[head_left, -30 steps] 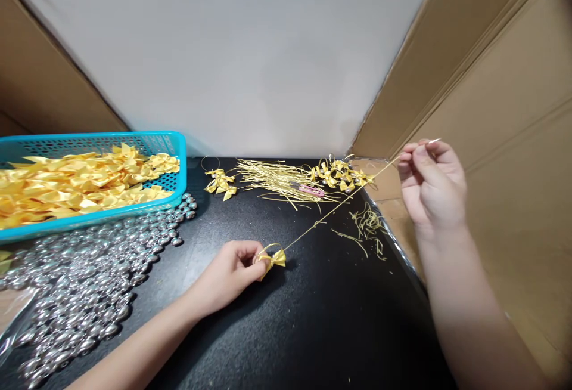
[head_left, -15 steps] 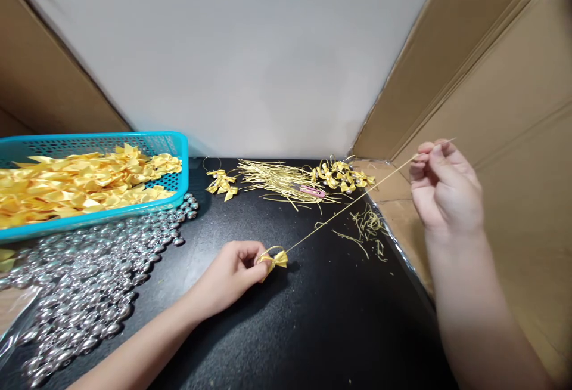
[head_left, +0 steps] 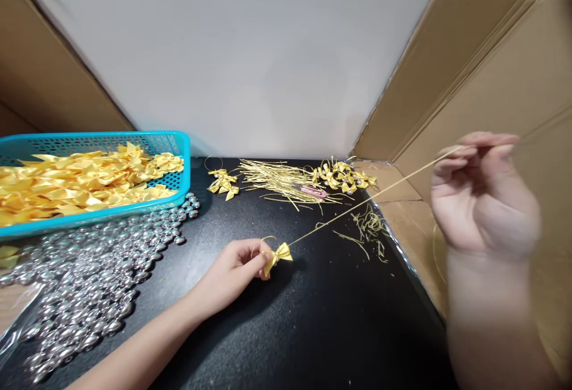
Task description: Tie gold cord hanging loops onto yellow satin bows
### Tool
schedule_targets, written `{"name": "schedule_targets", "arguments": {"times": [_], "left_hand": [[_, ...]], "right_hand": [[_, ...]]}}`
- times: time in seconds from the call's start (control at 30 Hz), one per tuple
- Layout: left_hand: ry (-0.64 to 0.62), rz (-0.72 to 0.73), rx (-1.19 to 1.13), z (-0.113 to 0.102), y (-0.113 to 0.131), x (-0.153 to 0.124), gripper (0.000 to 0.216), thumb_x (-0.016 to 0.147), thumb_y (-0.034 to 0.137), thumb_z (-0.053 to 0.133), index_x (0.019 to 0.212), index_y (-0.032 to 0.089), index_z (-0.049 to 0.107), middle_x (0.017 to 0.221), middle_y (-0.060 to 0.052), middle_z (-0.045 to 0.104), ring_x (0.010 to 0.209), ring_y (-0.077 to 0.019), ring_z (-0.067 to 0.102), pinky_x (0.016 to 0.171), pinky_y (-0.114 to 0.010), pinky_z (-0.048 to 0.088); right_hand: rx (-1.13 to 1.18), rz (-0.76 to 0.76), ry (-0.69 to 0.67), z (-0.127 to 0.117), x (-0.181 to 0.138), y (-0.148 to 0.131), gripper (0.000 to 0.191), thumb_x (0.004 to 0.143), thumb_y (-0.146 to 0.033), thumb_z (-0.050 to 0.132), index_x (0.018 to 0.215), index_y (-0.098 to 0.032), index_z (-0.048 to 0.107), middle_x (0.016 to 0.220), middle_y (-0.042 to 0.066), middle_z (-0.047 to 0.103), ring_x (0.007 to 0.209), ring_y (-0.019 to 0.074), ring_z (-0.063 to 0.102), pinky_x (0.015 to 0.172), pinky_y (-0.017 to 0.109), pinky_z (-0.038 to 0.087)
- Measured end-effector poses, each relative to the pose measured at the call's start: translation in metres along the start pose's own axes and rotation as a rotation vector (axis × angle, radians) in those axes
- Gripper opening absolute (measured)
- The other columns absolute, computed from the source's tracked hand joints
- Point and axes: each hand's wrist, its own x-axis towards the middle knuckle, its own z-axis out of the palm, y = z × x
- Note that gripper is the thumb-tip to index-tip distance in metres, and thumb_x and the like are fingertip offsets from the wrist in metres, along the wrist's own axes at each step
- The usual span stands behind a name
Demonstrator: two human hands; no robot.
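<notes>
Between thumb and fingers, my left hand (head_left: 243,262) pinches a yellow ribbon bow (head_left: 282,253) low over the black tabletop (head_left: 322,312). A small loop of cord arches over the bow. From the bow a thin gold cord (head_left: 375,195) runs taut up to the right. My right hand (head_left: 485,193), raised at the right, grips that cord between thumb and fingers, with the palm partly showing. Part of the bow is hidden by my left fingertips.
A blue basket (head_left: 186,166) of yellow bows stands at left, with many silver beads (head_left: 102,282) before it. Toward the back lie gold cords (head_left: 277,181), a pink-handled tool (head_left: 313,191) and finished bows (head_left: 344,176). Cord scraps (head_left: 370,223) lie near the cardboard wall (head_left: 491,68).
My right hand has moved further right, drawing the cord out longer. The loop at the bow looks thinner and rounder. My left hand has stayed nearly in place.
</notes>
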Motion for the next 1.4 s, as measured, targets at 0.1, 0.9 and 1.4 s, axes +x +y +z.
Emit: {"name": "schedule_targets", "arguments": {"times": [0.1, 0.9, 1.4], "left_hand": [[-0.015, -0.013, -0.033, 0.002, 0.006, -0.004, 0.021, 0.076, 0.035, 0.046, 0.063, 0.020, 0.052, 0.059, 0.002, 0.057, 0.061, -0.0143, 0.052, 0.065, -0.027, 0.043], [-0.240, -0.282, 0.003, 0.017, -0.009, -0.009, 0.022, 0.078, 0.038, 0.045, 0.068, 0.019, 0.048, 0.056, 0.004, 0.055, 0.047, -0.0102, 0.047, 0.048, -0.022, 0.036], [-0.191, -0.164, 0.044, 0.019, -0.012, -0.007, 0.033, 0.083, 0.048, 0.047, 0.067, 0.019, 0.049, 0.054, 0.006, 0.050, 0.045, -0.0096, 0.045, 0.046, -0.021, 0.036]], "right_hand": [[-0.028, 0.013, -0.019, 0.008, -0.007, -0.008, 0.013, 0.077, -0.012, 0.073, 0.071, -0.023, 0.070, 0.088, -0.006, 0.067, 0.072, 0.0015, 0.063, 0.065, 0.006, 0.055], [-0.061, 0.247, -0.292, 0.026, -0.023, -0.002, 0.015, 0.069, -0.017, 0.076, 0.073, -0.020, 0.062, 0.048, -0.009, 0.036, 0.034, 0.0056, 0.027, 0.031, 0.022, 0.025], [-0.227, 0.244, -0.262, 0.028, -0.027, -0.005, 0.022, 0.067, -0.027, 0.079, 0.068, -0.026, 0.057, 0.044, -0.009, 0.028, 0.032, 0.0076, 0.023, 0.030, 0.025, 0.021]]}}
